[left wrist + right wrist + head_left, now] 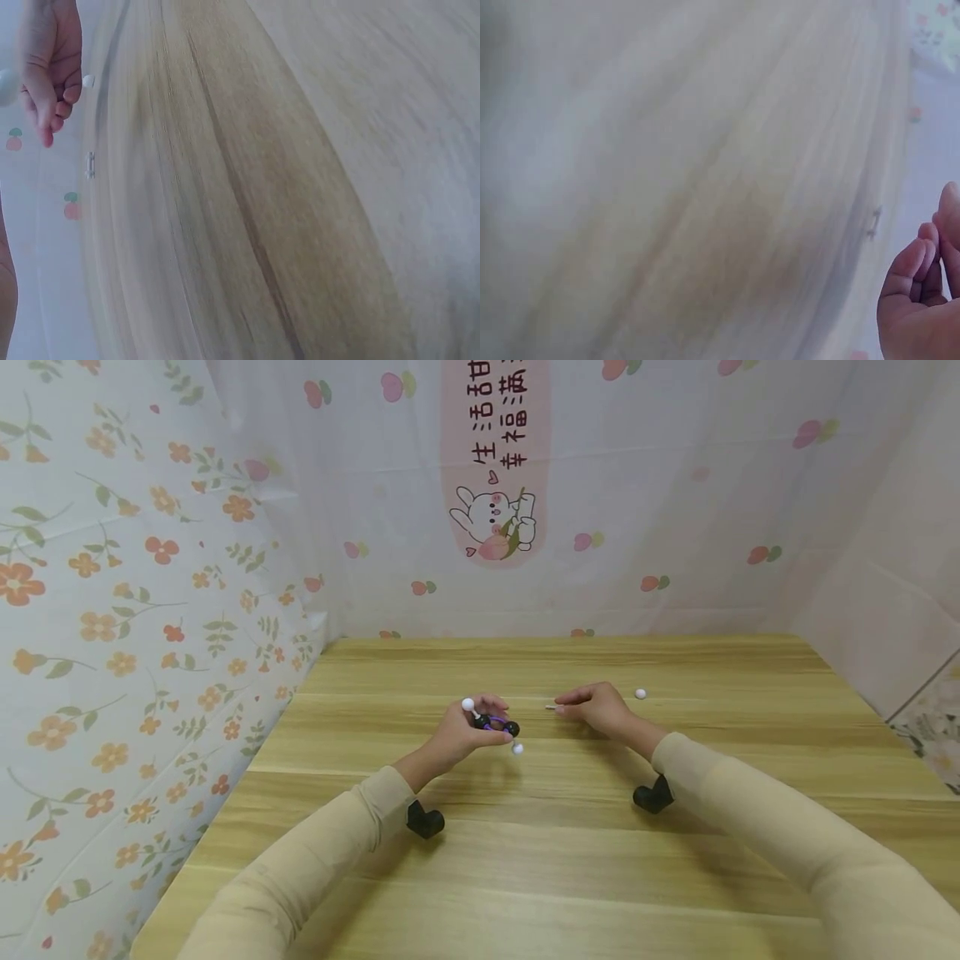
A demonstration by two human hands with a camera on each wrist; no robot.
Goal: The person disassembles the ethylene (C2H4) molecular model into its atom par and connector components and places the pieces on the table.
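Left grip [467, 728] clamped a ball-and-stick molecular model [497, 719] around its middle, probably to leave the white balls [468, 703] clear; right grip [596, 708], loosely bent, seemingly empty, hovered beside short connectors [551, 707] on the tabletop [555, 860].

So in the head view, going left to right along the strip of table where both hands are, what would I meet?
Left hand, white ball at the lower right of the held ball-and-stick model, small pale connector piece, right hand, loose white ball.
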